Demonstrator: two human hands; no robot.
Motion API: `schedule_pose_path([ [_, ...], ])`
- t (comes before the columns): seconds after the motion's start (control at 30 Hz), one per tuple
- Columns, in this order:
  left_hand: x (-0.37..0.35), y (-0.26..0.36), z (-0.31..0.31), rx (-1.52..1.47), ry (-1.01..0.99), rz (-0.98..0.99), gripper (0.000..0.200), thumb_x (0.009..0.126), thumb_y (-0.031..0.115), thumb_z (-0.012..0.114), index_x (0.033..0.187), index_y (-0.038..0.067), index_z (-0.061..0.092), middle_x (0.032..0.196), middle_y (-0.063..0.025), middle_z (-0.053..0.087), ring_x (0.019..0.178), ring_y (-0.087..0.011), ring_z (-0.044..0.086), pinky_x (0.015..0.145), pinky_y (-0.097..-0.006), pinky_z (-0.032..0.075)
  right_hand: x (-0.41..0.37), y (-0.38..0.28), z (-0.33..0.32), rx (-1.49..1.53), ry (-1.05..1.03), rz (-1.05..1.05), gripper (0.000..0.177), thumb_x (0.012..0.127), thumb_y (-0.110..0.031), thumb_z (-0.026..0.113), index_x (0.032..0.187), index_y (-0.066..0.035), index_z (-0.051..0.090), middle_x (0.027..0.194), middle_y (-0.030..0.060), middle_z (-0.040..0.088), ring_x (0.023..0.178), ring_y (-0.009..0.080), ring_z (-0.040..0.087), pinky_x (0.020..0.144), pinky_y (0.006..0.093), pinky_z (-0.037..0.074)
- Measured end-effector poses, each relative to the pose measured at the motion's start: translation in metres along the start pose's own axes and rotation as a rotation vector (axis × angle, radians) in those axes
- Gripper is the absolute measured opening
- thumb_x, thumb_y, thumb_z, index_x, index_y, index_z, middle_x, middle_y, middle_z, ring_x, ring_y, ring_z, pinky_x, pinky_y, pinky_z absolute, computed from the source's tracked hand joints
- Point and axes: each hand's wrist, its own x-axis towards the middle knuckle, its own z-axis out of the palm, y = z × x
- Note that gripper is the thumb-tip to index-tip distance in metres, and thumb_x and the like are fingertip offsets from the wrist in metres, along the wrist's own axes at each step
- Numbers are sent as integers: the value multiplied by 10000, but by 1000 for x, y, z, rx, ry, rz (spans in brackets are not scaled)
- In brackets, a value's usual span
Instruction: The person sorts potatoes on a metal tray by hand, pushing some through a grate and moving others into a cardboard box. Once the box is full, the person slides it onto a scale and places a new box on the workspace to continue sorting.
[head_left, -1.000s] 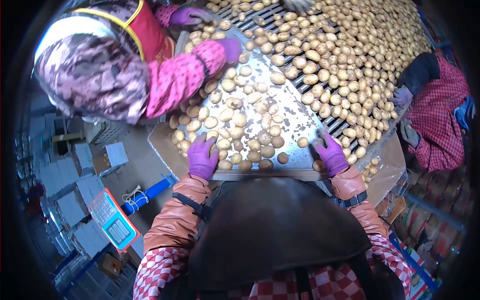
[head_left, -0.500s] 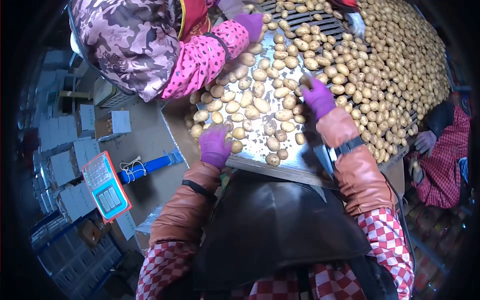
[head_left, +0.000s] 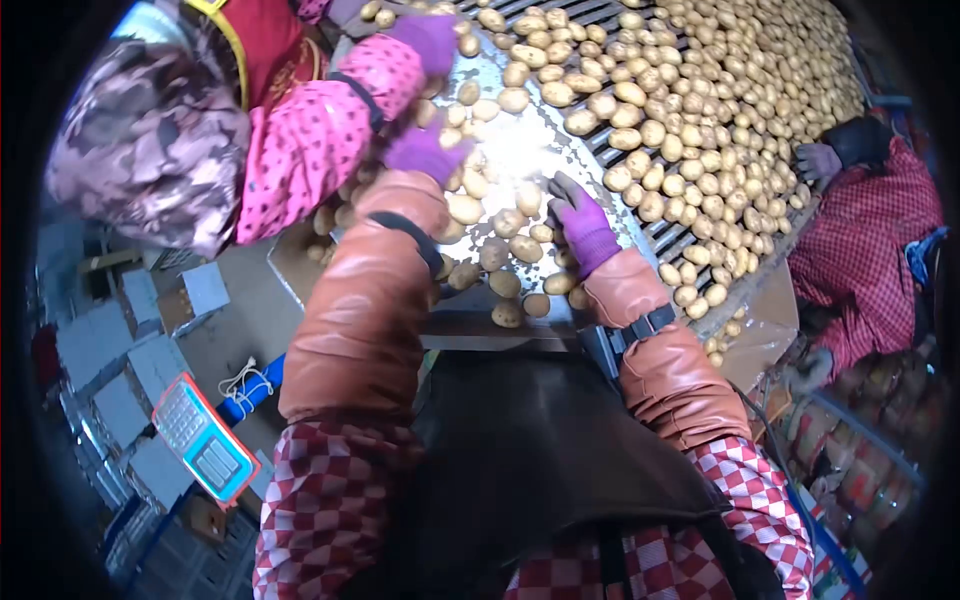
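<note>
My left hand (head_left: 428,152), in a purple glove, reaches over potatoes (head_left: 464,208) at the left side of the shiny metal plate (head_left: 535,165). Its fingers are smeared by motion, so whether they hold a potato cannot be made out. On the plate's right side is my right hand (head_left: 582,222), gloved in purple with greyish fingertips. Those fingers stretch forward, with no potato visible in them. Several potatoes (head_left: 495,254) lie between and in front of my forearms, some with dark patches. Strong glare whitens the plate's middle.
Beyond the plate, a slatted rack (head_left: 660,235) carries a big heap of potatoes (head_left: 760,90). A co-worker's purple glove (head_left: 425,42) is at the upper left. Another person in a red checked sleeve (head_left: 865,235) stands at right. A scale display (head_left: 205,440) and cartons are at lower left.
My left hand has moved forward from the plate's near left corner. My right hand has shifted from the rack's edge back onto the plate. The view has turned, and fewer potatoes lie on the plate.
</note>
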Motion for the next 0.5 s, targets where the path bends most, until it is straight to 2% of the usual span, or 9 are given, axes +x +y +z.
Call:
schedule_pose_path([
  [0.03, 8, 18, 18, -135, 147, -22, 622, 854, 490, 642, 1413, 264, 489, 1547, -120, 329, 1423, -362, 284, 1113, -577, 265, -5, 5, -7, 109, 54, 2, 514, 962, -105, 516, 1464, -73, 413, 1418, 123, 525, 689, 104, 528, 607, 245, 491],
  [0.07, 16, 36, 36, -269, 298, -23, 624, 826, 480, 675, 1394, 282, 508, 1601, -99, 244, 1454, -389, 216, 1100, -647, 237, -15, 5, -14, 261, 81, 9, 507, 972, -70, 503, 1467, -42, 396, 1413, 167, 517, 827, 145, 600, 706, 261, 517],
  [0.13, -30, 44, 67, -184, 478, 214, 606, 798, 440, 693, 1342, 214, 548, 1537, -103, 360, 1393, -343, 333, 1064, -610, 297, -39, 1, -22, 394, 157, -66, 495, 981, -67, 511, 1453, 16, 389, 1383, 200, 510, 967, 190, 588, 852, 270, 510],
  [0.2, -68, 39, 74, -236, 588, 338, 558, 791, 381, 655, 1274, 115, 574, 1386, -150, 509, 1259, -342, 474, 1021, -491, 383, -59, 1, -40, 242, 160, -88, 474, 989, -69, 510, 1439, 35, 401, 1367, 199, 522, 1125, 242, 579, 972, 310, 483],
  [0.3, -121, 17, 29, -390, 196, 250, 574, 776, 337, 671, 1249, 32, 561, 1323, -190, 547, 1187, -370, 520, 1011, -455, 403, -87, 14, -62, -69, 201, -214, 473, 987, -72, 527, 1433, 37, 414, 1322, 167, 571, 1197, 218, 563, 1023, 322, 454],
  [0.33, -127, 7, 39, -435, 277, 213, 574, 773, 322, 676, 1251, 28, 557, 1315, -204, 547, 1181, -380, 521, 1009, -463, 406, -94, 24, -70, -229, 222, -264, 475, 984, -67, 526, 1434, 36, 414, 1303, 150, 589, 1189, 213, 568, 1019, 319, 453],
  [0.4, -135, -10, 78, -522, 442, 128, 577, 766, 292, 686, 1256, 20, 551, 1298, -233, 548, 1170, -400, 524, 1004, -479, 411, -99, 54, -82, -438, 270, -182, 536, 968, -164, 572, 1432, 48, 407, 1244, 145, 627, 1139, 218, 598, 966, 322, 480],
  [0.47, -138, -9, 92, -502, 498, 107, 603, 784, 304, 688, 1297, 30, 531, 1331, -246, 522, 1193, -416, 508, 1014, -509, 400, -114, 13, -59, -707, 31, 336, 821, 848, -422, 670, 1450, 40, 360, 1135, 260, 631, 1025, 311, 654, 879, 372, 511],
  [0.5, -138, -7, 95, -516, 474, 72, 632, 789, 343, 691, 1325, 51, 524, 1366, -228, 509, 1229, -409, 494, 1033, -510, 386, -113, 31, -44, -686, 8, 266, 843, 843, -419, 672, 1470, 27, 327, 1129, 271, 632, 1030, 331, 653, 884, 379, 510],
])
